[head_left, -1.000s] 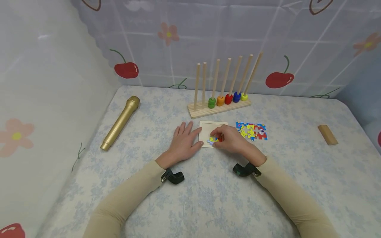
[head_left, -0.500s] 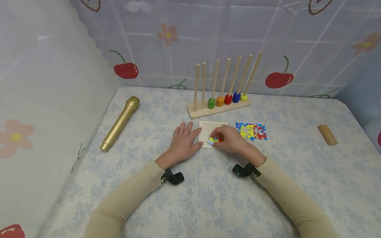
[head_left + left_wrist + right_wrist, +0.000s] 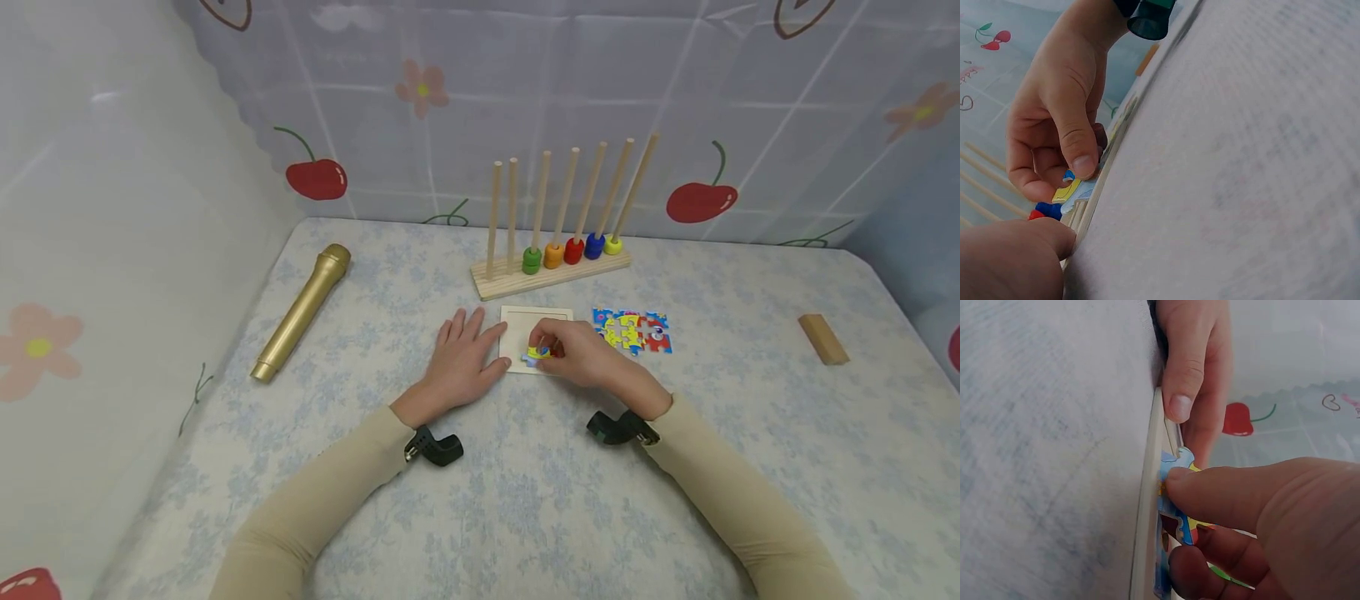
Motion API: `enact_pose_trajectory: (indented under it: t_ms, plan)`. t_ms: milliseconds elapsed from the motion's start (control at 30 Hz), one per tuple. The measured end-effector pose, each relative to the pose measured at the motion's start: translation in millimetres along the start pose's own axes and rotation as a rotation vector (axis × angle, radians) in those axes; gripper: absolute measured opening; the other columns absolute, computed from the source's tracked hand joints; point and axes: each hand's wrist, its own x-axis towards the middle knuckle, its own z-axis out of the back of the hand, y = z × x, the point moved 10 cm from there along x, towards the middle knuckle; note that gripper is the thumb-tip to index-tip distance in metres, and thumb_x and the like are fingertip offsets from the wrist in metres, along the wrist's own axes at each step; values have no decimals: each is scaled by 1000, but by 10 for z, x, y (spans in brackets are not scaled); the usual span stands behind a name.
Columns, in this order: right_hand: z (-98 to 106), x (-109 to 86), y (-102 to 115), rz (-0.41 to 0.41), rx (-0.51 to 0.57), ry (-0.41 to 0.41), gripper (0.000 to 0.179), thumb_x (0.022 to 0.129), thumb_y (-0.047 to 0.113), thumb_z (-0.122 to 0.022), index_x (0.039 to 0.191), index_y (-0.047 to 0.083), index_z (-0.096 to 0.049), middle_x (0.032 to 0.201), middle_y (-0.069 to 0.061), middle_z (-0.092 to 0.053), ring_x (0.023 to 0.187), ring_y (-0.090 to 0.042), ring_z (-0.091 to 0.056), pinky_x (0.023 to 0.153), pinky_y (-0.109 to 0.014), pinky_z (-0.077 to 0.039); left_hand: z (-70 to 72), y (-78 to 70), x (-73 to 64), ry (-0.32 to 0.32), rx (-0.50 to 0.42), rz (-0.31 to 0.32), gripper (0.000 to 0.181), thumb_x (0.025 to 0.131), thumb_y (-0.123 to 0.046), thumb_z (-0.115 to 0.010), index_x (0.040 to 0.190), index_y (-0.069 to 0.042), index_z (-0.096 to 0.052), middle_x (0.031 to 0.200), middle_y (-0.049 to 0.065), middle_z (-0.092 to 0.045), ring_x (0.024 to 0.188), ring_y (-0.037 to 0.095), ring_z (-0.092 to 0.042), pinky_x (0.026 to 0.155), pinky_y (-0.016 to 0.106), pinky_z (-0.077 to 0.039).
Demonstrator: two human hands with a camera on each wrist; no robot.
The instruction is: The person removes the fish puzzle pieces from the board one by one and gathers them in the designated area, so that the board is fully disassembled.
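A light wooden puzzle tray (image 3: 513, 340) lies on the table before me. My left hand (image 3: 462, 362) rests palm down at its left side, fingers spread and straight, the thumb and index finger touching the rim. Over the tray's lower right part, my right hand (image 3: 581, 352) pinches a jigsaw piece (image 3: 1180, 497) between thumb and fingers. Blue, yellow and red show on this piece, which is tilted against the tray in the right wrist view. Other coloured puzzle pieces (image 3: 1162, 580) lie in the tray there, largely hidden by the right hand.
Right of the tray lie several joined jigsaw pieces (image 3: 633, 331). Behind stands a wooden peg rack (image 3: 517, 286) with coloured rings on some pegs. A gold microphone (image 3: 302, 315) lies at the left, a wooden block (image 3: 822, 339) at the far right. Patterned curtains border the table.
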Motion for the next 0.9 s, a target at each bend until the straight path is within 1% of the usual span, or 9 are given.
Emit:
enact_pose_trajectory:
  t_ms: [200, 300, 500, 633, 767, 800, 900]
  plan:
    - [30, -9, -14, -11, 40, 17, 15, 91, 2, -69, 105, 8, -66, 90, -7, -70, 74, -16, -55, 71, -30, -47, 1, 5, -6, -8, -9, 1, 57, 104, -40, -53, 155, -16, -45, 168, 23, -23, 157, 48, -9, 125, 63, -11]
    - [63, -19, -20, -15, 48, 3, 16, 91, 2, -70, 105, 8, -66, 90, -7, -70, 76, -17, -55, 71, -30, -47, 0, 3, -5, -10, -7, -1, 57, 104, -40, -53, 155, -16, -45, 168, 23, -23, 157, 49, -9, 124, 63, -12]
    - [101, -33, -23, 2, 40, -15, 15, 91, 1, -70, 104, 7, -67, 88, -6, -71, 75, -16, -56, 70, -29, -47, -11, 4, -2, 4, -6, 2, 58, 104, -40, -52, 156, -17, -44, 169, 22, -21, 158, 47, -8, 125, 62, -11]
    - [143, -47, -56, -7, 31, -26, 15, 91, 3, -71, 105, 7, -67, 89, -7, -71, 75, -16, -57, 68, -30, -48, -14, 2, 3, 4, -3, 3, 58, 104, -41, -52, 157, -18, -43, 169, 22, -21, 158, 47, -7, 125, 62, -10]
    - [244, -71, -97, -35, 19, -36, 16, 93, 5, -70, 108, 7, -67, 93, -9, -71, 77, -17, -57, 67, -30, -48, -25, 7, 10, 9, 6, 8, 58, 105, -41, -52, 157, -18, -43, 169, 21, -20, 158, 47, -7, 125, 62, -10]
    - [283, -81, -106, -42, 17, -40, 16, 93, 5, -69, 109, 7, -67, 94, -9, -71, 77, -18, -57, 66, -30, -48, -25, 9, 10, 8, 6, 9, 58, 104, -41, -52, 157, -18, -43, 169, 21, -20, 158, 47, -7, 125, 62, -10]
    - [433, -137, -143, -59, 4, -64, 16, 94, 5, -68, 110, 6, -67, 97, -12, -70, 80, -20, -57, 69, -31, -48, -23, 10, 7, 7, 1, 9, 58, 104, -41, -52, 157, -18, -43, 169, 21, -20, 158, 47, -7, 125, 62, -10]
